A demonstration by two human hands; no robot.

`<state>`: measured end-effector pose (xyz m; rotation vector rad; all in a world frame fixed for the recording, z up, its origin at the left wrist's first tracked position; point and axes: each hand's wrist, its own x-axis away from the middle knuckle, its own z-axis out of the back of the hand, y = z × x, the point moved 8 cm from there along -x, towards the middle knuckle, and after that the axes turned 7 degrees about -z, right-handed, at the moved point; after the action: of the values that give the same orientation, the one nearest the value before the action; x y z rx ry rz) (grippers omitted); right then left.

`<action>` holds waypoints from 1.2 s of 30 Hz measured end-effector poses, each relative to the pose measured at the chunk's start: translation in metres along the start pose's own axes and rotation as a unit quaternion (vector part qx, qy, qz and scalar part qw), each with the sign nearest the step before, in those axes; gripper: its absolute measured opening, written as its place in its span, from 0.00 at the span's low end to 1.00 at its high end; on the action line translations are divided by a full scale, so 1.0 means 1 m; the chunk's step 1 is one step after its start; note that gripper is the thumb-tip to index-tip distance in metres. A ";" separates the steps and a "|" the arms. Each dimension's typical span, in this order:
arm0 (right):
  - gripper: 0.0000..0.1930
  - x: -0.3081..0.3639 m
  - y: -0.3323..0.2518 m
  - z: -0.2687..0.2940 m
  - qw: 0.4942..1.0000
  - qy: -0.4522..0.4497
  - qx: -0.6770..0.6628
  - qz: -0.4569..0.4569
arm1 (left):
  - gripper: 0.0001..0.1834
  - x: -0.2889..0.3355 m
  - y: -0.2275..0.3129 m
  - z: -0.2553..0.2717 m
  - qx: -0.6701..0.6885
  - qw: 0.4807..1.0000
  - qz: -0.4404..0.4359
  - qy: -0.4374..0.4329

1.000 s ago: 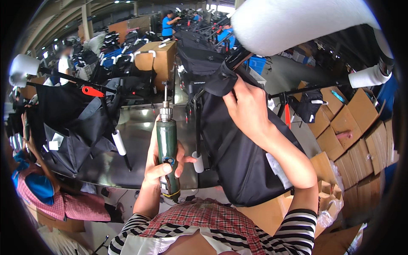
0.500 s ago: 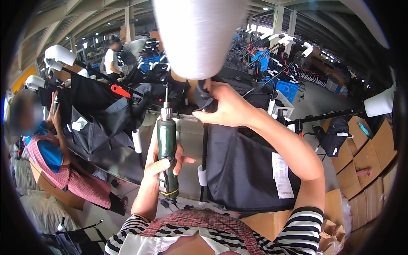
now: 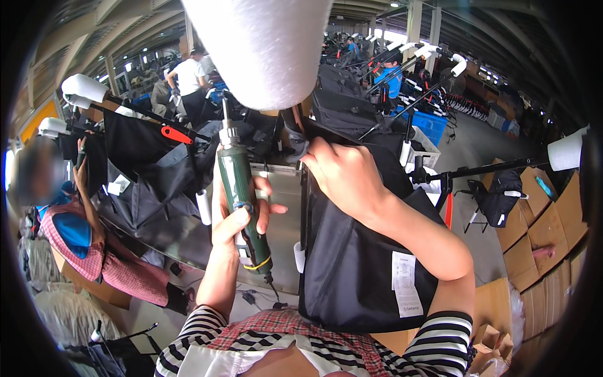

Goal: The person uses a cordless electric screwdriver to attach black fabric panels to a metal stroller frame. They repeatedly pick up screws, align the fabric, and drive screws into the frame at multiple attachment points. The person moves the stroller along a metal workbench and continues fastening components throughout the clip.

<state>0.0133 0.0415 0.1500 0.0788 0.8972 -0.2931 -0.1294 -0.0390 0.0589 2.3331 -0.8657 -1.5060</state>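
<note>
My left hand (image 3: 233, 220) is wrapped round a dark green electric screwdriver (image 3: 237, 188), its bit pointing up and away from me and its cord hanging from the bottom. With bent fingers, my right hand (image 3: 342, 169) pinches a dark grey part (image 3: 295, 141) just below a large white foam-wrapped piece (image 3: 270, 50). That piece blocks much of the upper view. Beneath my right forearm hangs a black fabric body (image 3: 352, 264) with a white paper label (image 3: 407, 283). The screwdriver tip stands apart from the grey part.
To the left is another black fabric frame (image 3: 147, 166) with a red lever (image 3: 176, 135); a co-worker (image 3: 94, 245) in a pink checked apron holds a tool there. A black bar (image 3: 483, 168) with a white-wrapped end juts out at right. Cardboard boxes (image 3: 540, 220) stand beyond it.
My right hand has turned over, knuckles now up, and closed tighter at the grey part. The screwdriver has tilted and shifted left. The foam-wrapped piece and fabric have shifted in view.
</note>
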 end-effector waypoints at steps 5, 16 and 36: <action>0.07 0.003 -0.005 0.003 0.999 0.015 -0.032 -0.005 | 0.58 -0.017 -0.003 -0.011 -0.018 1.000 -0.012 0.008; 0.08 0.016 -0.022 0.032 0.995 0.060 -0.081 -0.025 | 0.65 -0.032 -0.020 -0.026 0.001 1.000 0.016 -0.004; 0.16 -0.009 0.009 0.006 0.990 -0.002 -0.138 0.022 | 0.68 0.076 -0.015 -0.023 -0.033 0.970 0.229 -0.069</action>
<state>0.0153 0.0506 0.1607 -0.1578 0.9237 -0.1256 -0.0816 -0.0751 0.0045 1.8253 -1.2624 -1.4725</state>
